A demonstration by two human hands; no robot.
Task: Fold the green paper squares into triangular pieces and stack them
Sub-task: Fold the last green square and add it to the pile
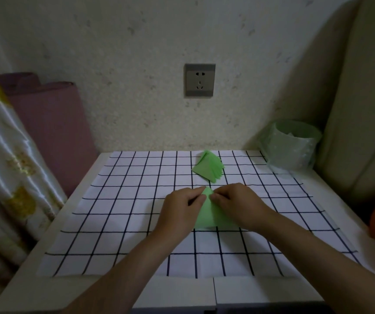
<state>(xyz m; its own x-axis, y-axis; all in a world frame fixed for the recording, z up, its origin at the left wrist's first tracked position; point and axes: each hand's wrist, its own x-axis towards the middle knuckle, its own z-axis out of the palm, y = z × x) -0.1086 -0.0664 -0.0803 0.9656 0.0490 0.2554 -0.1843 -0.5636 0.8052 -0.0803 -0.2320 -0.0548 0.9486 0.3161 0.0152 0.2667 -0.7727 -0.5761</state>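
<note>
Bare forearms (123, 268), bare hands — left hand (178, 208), right hand (242, 203)

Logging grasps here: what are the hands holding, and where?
The left hand and right hand pinch the green paper near its far tip.

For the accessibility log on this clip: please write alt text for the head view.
The left hand and right hand pinch the top corner of a green paper on a checked cloth. Beyond them lies a stack of folded green triangles; a pale green bin stands far right.
</note>
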